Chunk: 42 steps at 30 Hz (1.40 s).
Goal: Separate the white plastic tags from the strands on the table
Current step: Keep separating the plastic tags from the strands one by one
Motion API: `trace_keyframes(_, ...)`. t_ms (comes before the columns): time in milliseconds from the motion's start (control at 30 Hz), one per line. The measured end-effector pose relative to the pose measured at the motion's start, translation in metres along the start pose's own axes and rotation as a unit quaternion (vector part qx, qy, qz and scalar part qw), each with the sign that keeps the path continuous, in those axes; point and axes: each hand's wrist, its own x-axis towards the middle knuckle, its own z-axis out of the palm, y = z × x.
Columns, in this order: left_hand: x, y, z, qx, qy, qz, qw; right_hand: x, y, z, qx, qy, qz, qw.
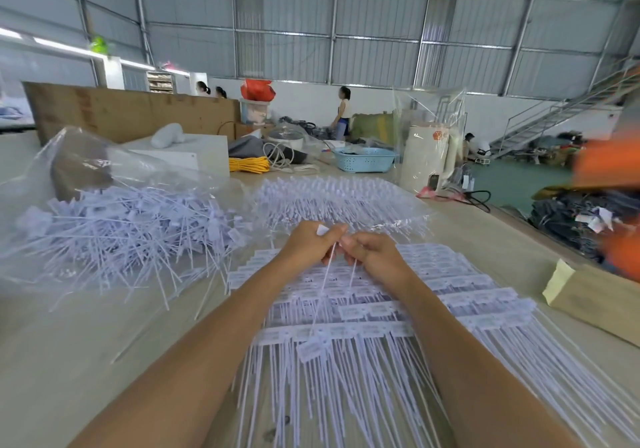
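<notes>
Both hands meet over the middle of the desk (86,343), fingertips almost touching. The left hand (308,243) pinches a white tag (322,230) at its top between thumb and fingers, the tag's thin strand (329,267) hanging down below the knuckles. The right hand (372,257) is curled beside it, pinching another strand (353,272) that drops toward the sheets beneath.

Under and just nearer than the hands lies a stack of tag sheets (398,312), rows of small printed white tags still joined, their long strands fanning out past the forearms toward the desk's near edge. One loose tag (313,349) rests on the stack below the left wrist.

To the left of the left hand, an open clear plastic bag (69,170) holds a messy heap of separated tags (121,225), some spilling out onto the desk. Just beyond the hands, a second clear bag (398,212) holds neat bundles of joined tags (332,194).

Farther off past the right hand sits a blue basket (363,160); what is in it I cannot make out. To the right of the right hand lies a brown paper package (595,298)
</notes>
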Motion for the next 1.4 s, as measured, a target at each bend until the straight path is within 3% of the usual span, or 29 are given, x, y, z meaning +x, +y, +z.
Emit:
trace_keyframes(300,-0.002,0.001,0.006,0.014,0.012,-0.05,0.999,0.0,0.003,0.003,0.007,-0.018,-0.003,1.0)
trace_keyframes(667,-0.001,0.012,0.002,0.019,0.002,-0.167,0.986,-0.001,0.003,0.003,-0.007,-0.02,-0.01,1.0)
trace_keyframes(767,-0.003,0.017,0.001,-0.027,-0.026,-0.215,0.976,-0.001,0.004,0.005,-0.002,-0.024,-0.009,1.0)
trace_keyframes(867,-0.002,0.026,-0.013,-0.112,-0.1,-0.262,0.953,-0.001,0.009,0.0,-0.025,-0.006,-0.02,0.999)
trace_keyframes(933,0.004,0.033,-0.036,-0.18,-0.058,-0.247,0.95,0.001,0.014,-0.008,0.005,0.057,-0.008,0.998)
trace_keyframes(1000,0.009,0.041,-0.06,-0.2,0.042,-0.179,0.962,0.005,0.017,-0.011,0.041,0.096,0.005,0.995)
trace_keyframes(1100,0.009,0.047,-0.069,-0.135,0.128,-0.098,0.978,0.007,0.016,-0.005,0.072,0.059,0.027,0.995)
trace_keyframes(1233,0.003,0.031,-0.03,0.005,0.069,-0.068,0.995,0.004,0.009,-0.009,0.213,0.038,0.043,0.975)
trace_keyframes(1300,0.002,0.019,-0.008,0.002,0.032,-0.063,0.997,0.002,0.006,-0.011,0.285,0.028,0.047,0.957)
trace_keyframes(1400,0.005,0.014,0.009,-0.025,0.009,-0.075,0.997,0.002,0.004,-0.007,0.296,0.015,0.034,0.954)
